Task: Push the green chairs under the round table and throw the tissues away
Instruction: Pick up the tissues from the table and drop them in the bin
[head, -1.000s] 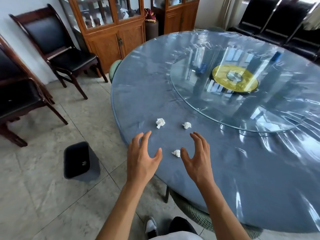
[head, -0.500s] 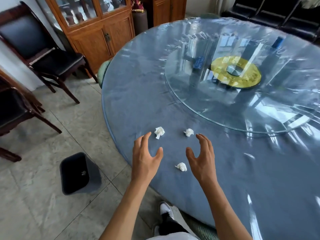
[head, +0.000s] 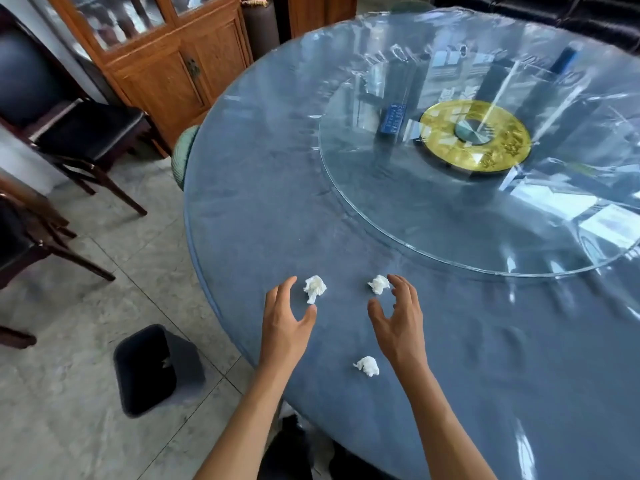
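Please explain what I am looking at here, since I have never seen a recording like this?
There is no machine: a person wears one camera on the head, looking down at their own bare arms. The left hand and right hand reach over a round table, fingers spread, holding nothing. Three crumpled tissues lie there: one by the left hand, one at the right fingertips, one nearer the body. A dark bin stands on the floor.

Grey-blue round tabletop (head: 277, 209) w/ gold disc (head: 476, 138) at centre; three white crumpled tissues (head: 314, 288); black plastic bin (head: 145, 368); green woven chair (head: 183, 157).
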Action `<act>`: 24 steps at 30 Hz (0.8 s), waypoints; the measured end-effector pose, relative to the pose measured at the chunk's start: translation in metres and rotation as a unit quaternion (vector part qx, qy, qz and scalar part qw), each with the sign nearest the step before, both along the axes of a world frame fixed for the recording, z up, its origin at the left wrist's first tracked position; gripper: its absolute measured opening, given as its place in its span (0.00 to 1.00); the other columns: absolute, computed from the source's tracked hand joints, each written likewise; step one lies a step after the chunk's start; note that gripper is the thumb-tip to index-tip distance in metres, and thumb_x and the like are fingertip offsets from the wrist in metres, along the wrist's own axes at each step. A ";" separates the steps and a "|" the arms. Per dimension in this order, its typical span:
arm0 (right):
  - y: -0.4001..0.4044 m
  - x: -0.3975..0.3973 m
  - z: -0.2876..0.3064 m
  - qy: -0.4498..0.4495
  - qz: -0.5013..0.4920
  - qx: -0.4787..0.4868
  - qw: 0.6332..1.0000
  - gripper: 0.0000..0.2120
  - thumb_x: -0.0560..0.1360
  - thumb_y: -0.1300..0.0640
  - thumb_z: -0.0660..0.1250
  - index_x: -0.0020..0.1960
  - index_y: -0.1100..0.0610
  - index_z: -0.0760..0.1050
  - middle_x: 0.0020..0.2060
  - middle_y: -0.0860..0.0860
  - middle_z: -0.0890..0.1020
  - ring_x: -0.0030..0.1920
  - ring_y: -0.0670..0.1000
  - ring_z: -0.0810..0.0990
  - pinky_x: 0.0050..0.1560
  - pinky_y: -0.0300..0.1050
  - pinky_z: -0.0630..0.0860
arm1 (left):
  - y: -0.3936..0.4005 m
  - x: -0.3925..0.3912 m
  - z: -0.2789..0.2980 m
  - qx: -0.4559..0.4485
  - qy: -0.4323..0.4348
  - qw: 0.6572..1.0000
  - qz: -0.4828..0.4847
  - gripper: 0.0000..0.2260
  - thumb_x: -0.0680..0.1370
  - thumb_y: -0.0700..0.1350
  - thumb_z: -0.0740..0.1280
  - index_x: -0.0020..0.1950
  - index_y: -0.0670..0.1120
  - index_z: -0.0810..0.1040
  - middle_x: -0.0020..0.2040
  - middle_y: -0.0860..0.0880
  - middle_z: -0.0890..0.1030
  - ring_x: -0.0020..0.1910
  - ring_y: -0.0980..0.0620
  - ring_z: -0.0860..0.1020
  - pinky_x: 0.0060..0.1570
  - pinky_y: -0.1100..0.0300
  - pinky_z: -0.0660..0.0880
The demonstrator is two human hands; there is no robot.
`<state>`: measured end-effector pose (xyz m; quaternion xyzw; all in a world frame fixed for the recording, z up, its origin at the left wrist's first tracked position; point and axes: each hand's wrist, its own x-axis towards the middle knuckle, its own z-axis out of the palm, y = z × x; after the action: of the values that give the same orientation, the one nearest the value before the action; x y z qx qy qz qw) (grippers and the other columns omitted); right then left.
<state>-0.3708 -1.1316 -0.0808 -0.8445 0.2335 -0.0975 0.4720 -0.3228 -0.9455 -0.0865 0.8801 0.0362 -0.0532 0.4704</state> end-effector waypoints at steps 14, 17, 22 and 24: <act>0.045 0.035 -0.015 0.055 -0.119 0.012 0.991 0.23 0.77 0.59 0.68 0.71 0.55 0.70 0.69 0.50 0.71 0.66 0.54 0.72 0.67 0.55 0.71 | 0.037 0.076 -0.028 -0.011 0.053 0.991 -0.119 0.27 0.75 0.45 0.72 0.73 0.52 0.70 0.62 0.55 0.69 0.60 0.49 0.74 0.62 0.48 0.75; 0.045 0.037 -0.016 0.062 -0.133 0.007 0.989 0.23 0.77 0.59 0.68 0.71 0.55 0.70 0.68 0.50 0.71 0.66 0.53 0.72 0.67 0.52 0.70 | 0.036 0.083 -0.032 -0.015 0.063 0.988 -0.139 0.27 0.75 0.44 0.73 0.73 0.52 0.70 0.63 0.54 0.69 0.61 0.48 0.74 0.62 0.48 0.75; 0.034 0.044 -0.023 0.076 -0.140 0.002 0.987 0.22 0.77 0.60 0.68 0.70 0.56 0.70 0.68 0.51 0.71 0.66 0.53 0.71 0.63 0.42 0.65 | 0.028 0.092 -0.044 -0.007 0.085 0.983 -0.162 0.29 0.74 0.44 0.75 0.74 0.51 0.70 0.63 0.56 0.69 0.61 0.48 0.74 0.61 0.48 0.75; 0.027 0.048 -0.029 0.079 -0.142 0.003 0.987 0.22 0.77 0.60 0.68 0.70 0.56 0.70 0.68 0.52 0.71 0.66 0.54 0.72 0.64 0.45 0.68 | 0.025 0.094 -0.051 -0.005 0.093 0.982 -0.166 0.29 0.74 0.44 0.75 0.74 0.52 0.70 0.65 0.55 0.70 0.61 0.49 0.74 0.61 0.48 0.75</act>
<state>-0.3232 -1.1042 -0.1094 -0.8066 0.3876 -0.0957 0.4360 -0.2283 -0.9206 -0.1372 0.8627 -0.0670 -0.2127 0.4539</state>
